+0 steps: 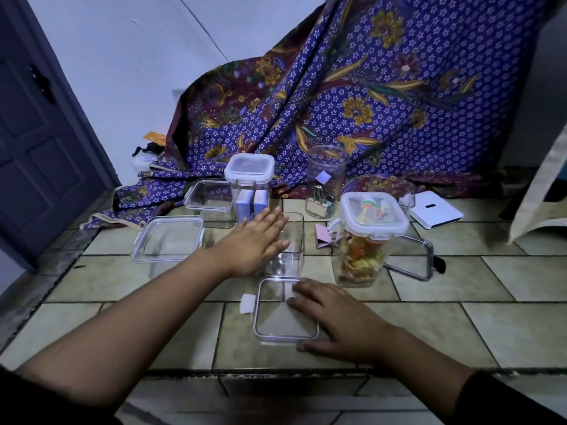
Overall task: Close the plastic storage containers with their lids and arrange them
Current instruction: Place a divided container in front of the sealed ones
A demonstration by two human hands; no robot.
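Nearest, by tiled floor's (460, 286) front edge: clear lid (276, 323) under flat, open right hand (334, 320). Just behind: empty lidless container (293, 240), open left hand (254, 240) against its side. Lidding step. Next, probably: lift lid, align, press.

Ahead of the fingertips of the left hand (254, 243): tall clear container with white-rimmed lid and blue boxes inside (250, 185), closing that path. Under those fingers: open clear square container (293, 250). Left of them: flat clear lid (168, 239) and low open clear container (208, 197). Right of the right hand (334, 317), past its knuckles: tall clear container of colourful pieces (368, 240), near; dark-clasped clear lid (411, 256) beyond. Bare beige floor tile (460, 286) open on the wrist side of both hands.
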